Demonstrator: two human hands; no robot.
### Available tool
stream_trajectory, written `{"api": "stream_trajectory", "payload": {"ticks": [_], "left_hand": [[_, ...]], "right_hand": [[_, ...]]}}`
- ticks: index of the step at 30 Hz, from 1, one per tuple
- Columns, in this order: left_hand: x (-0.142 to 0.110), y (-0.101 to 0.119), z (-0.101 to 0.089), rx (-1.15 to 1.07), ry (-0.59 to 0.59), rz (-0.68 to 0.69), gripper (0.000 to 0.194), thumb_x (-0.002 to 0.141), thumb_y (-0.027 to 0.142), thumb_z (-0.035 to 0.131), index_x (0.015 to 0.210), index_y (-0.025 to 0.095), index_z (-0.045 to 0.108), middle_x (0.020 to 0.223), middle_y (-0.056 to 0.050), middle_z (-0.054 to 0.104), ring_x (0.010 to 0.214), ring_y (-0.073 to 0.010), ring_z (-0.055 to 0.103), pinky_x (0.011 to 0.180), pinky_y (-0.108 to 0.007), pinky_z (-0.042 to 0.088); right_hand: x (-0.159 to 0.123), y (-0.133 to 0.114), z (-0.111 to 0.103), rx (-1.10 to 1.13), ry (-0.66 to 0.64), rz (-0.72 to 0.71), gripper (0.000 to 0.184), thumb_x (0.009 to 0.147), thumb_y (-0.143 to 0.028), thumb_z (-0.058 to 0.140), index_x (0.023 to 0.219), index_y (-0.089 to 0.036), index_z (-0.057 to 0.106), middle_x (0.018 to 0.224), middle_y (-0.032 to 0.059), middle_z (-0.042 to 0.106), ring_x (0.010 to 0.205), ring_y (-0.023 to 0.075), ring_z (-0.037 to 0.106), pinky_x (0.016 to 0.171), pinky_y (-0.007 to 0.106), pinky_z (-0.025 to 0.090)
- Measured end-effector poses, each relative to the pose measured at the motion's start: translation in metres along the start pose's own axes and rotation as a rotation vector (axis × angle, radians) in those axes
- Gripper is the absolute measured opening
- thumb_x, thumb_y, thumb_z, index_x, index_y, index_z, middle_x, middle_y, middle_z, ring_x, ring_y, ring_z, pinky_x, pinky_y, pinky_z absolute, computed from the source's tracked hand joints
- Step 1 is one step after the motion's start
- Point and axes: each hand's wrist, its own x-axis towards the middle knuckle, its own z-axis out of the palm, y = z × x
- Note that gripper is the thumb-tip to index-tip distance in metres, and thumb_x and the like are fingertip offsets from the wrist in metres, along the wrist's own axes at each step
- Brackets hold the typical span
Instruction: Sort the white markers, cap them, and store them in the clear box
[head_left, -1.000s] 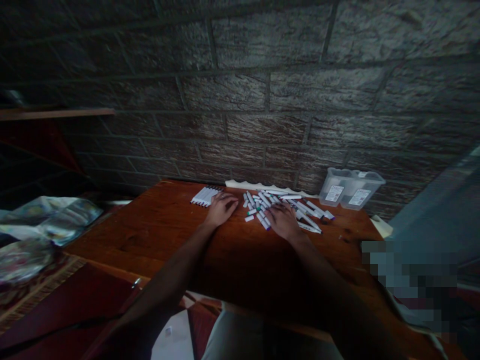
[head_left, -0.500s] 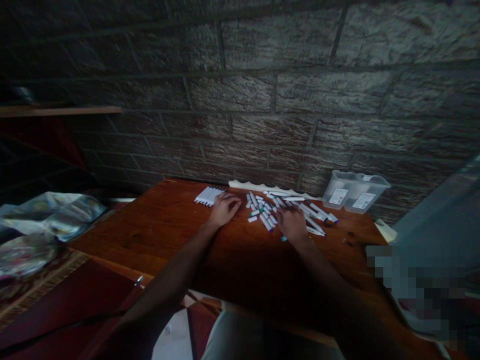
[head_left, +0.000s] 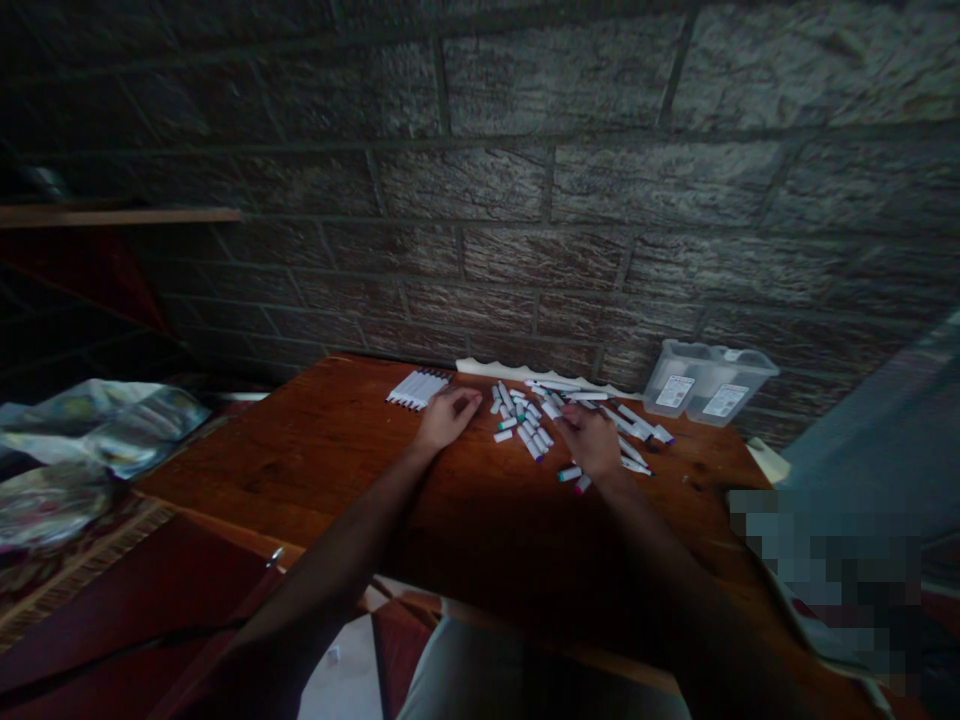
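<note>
On the wooden table, my left hand (head_left: 447, 420) rests with its fingers curled in and the thumb near the index finger; nothing shows in it. Just beside it lies a neat row of white markers (head_left: 417, 389) with dark ends. My right hand (head_left: 592, 440) is closed over the pile, its fingertips at a short white marker cap (head_left: 551, 409). Between the hands, several loose white caps (head_left: 529, 440) with coloured ends are scattered. Near my right wrist lie a teal-ended cap (head_left: 570, 474) and a magenta-ended cap (head_left: 583, 484). Loose white markers (head_left: 634, 455) lie right of this hand, partly hidden by it.
Two joined clear plastic containers (head_left: 709, 385) with labels stand at the table's back right. A white wavy-edged strip (head_left: 525, 374) runs along the stone wall (head_left: 495, 260). Plastic bags (head_left: 105, 425) lie beyond the left edge of the wooden table (head_left: 300, 450).
My right hand has shifted slightly, with its fingers reaching toward a white cap, and the teal-ended and magenta-ended caps show more beside its wrist. My left hand stays nearly still.
</note>
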Motion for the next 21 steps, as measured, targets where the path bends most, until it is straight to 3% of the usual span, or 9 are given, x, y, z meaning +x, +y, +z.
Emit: {"api": "stream_trajectory", "payload": {"ticks": [6,12,14,18,21], "left_hand": [[-0.001,0.017,0.011,-0.154,0.012,-0.040,0.034,0.082,0.050,0.064,0.094,0.019,0.072,0.083,-0.004,0.073,0.071,-0.0165,0.063,0.068,-0.029,0.050],[-0.006,0.041,0.008,0.056,0.139,0.132,0.030,0.081,0.048,0.068,0.096,0.022,0.072,0.090,-0.006,0.071,0.089,-0.0214,0.061,0.088,-0.037,0.046],[-0.009,0.044,0.008,0.058,0.076,0.160,0.029,0.081,0.048,0.067,0.091,0.021,0.073,0.083,-0.005,0.069,0.083,-0.0198,0.061,0.082,-0.034,0.046],[-0.012,0.045,0.015,-0.117,-0.142,0.084,0.040,0.085,0.050,0.061,0.062,0.017,0.067,0.054,0.002,0.055,0.054,-0.0105,0.049,0.057,-0.024,0.040],[-0.011,0.046,0.019,-0.326,-0.226,-0.030,0.039,0.084,0.050,0.061,0.068,0.016,0.070,0.053,0.003,0.055,0.050,-0.0094,0.047,0.053,-0.022,0.037]], "right_hand": [[-0.003,-0.017,-0.002,0.553,0.104,0.124,0.031,0.076,-0.046,0.067,0.089,-0.019,0.067,0.091,0.0078,0.075,0.084,0.0225,0.070,0.078,0.035,0.054],[-0.011,-0.031,0.000,0.480,0.038,0.057,0.023,0.077,-0.042,0.066,0.077,-0.022,0.055,0.083,0.0042,0.073,0.074,0.0199,0.067,0.073,0.034,0.051],[-0.012,-0.031,0.001,0.514,0.028,0.064,0.025,0.077,-0.042,0.066,0.074,-0.023,0.050,0.084,0.0037,0.073,0.077,0.0199,0.068,0.075,0.034,0.051],[-0.013,-0.033,0.002,0.623,0.035,0.067,0.029,0.078,-0.044,0.064,0.071,-0.024,0.044,0.083,0.0036,0.073,0.083,0.0210,0.070,0.079,0.035,0.052],[-0.013,-0.035,0.003,0.679,0.049,0.071,0.031,0.079,-0.047,0.064,0.071,-0.025,0.043,0.085,0.0044,0.073,0.086,0.0217,0.070,0.079,0.035,0.053]]}}
